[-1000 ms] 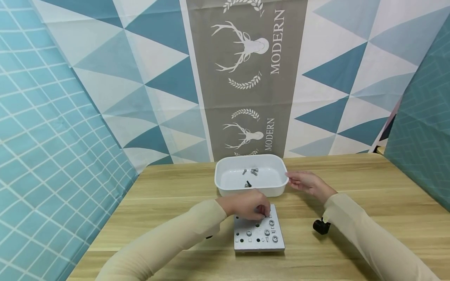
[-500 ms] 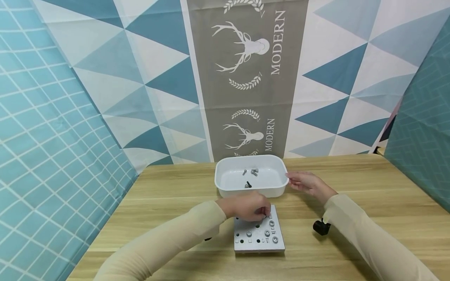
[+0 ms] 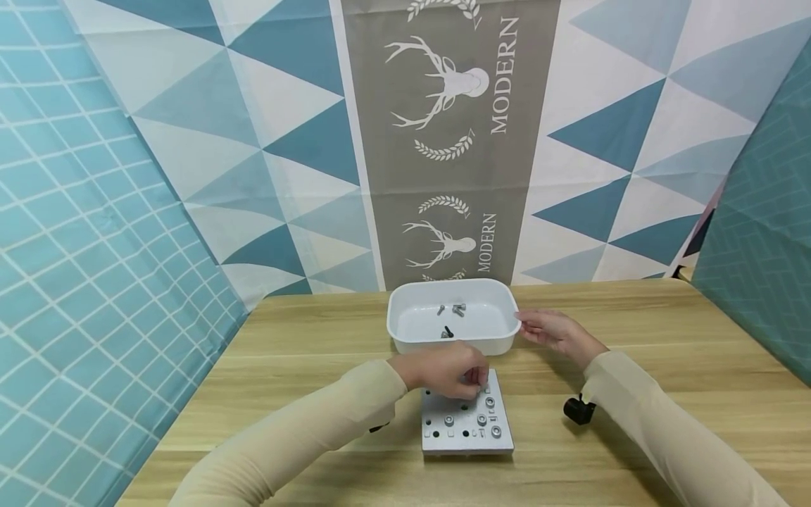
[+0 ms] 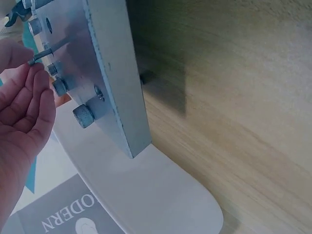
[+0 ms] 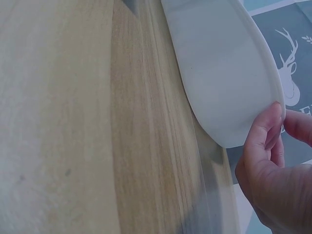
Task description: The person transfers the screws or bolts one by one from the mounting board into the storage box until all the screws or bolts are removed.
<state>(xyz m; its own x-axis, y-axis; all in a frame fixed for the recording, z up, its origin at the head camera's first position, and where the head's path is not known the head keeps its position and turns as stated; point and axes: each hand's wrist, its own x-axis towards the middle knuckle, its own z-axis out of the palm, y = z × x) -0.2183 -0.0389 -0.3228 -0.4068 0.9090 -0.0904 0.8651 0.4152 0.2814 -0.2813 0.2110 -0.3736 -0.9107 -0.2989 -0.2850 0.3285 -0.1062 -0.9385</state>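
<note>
A silver metal plate (image 3: 443, 443) with holes and several socket head bolts (image 3: 496, 432) lies in front of the white tray (image 3: 405, 345). Over its far right part, my left hand (image 3: 446, 370) pinches a thin metal screw (image 4: 42, 55) between thumb and fingers. The screw points at the plate's face in the left wrist view; whether its tip sits in a hole cannot be told. My right hand (image 3: 557, 332) holds the tray's right rim, the thumb on one side and the fingers on the other, as the right wrist view shows.
Inside the tray lie several loose bolts (image 3: 458, 310) and a small black piece (image 3: 448, 332). The wooden table (image 3: 304, 394) reaches to a patterned cloth backdrop (image 3: 437, 176). A black device (image 3: 579, 410) hangs at the right sleeve.
</note>
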